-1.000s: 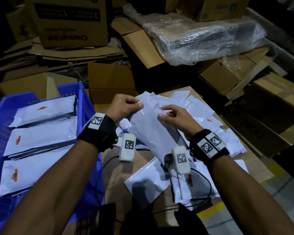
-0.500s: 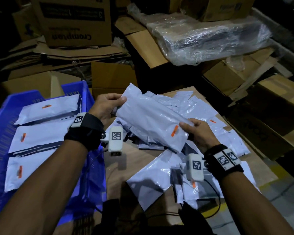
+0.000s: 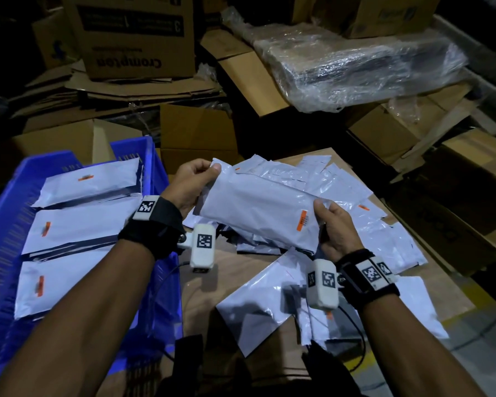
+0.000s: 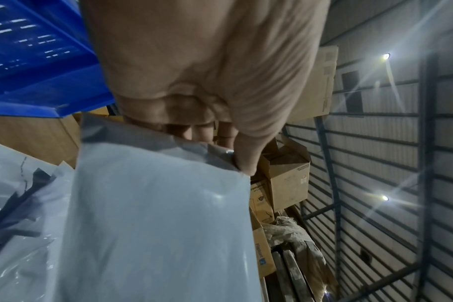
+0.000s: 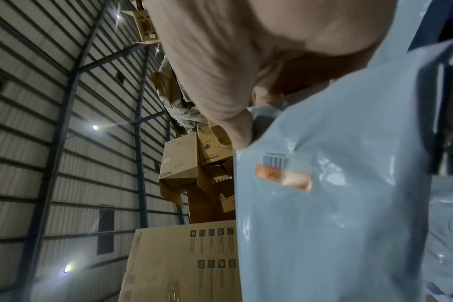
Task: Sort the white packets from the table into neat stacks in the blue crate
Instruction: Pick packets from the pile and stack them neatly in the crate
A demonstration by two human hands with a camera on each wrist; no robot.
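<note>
A: What do the two hands have?

B: One white packet, held up above the table between them. The left hand pinches its upper corner, thumb on top and fingers curled underneath. The right hand grips the opposite end, thumb pressed on the face just beside an orange sticker with a barcode.

A: How does the packet sit?

B: Tilted, the left end higher, sloping down toward the right hand. In the right wrist view its glossy face fills the frame, the sticker facing out.

A: And relative to the blue crate?

B: Just right of the crate, outside its wall. Inside the crate three stacks of white packets lie side by side, each top one showing an orange sticker.

A: Anything else right of the crate?

B: A loose pile of packets spread over the table below and behind the held one, more lying near the right wrist. Past the crate stand cardboard boxes and a plastic-wrapped bundle.
</note>
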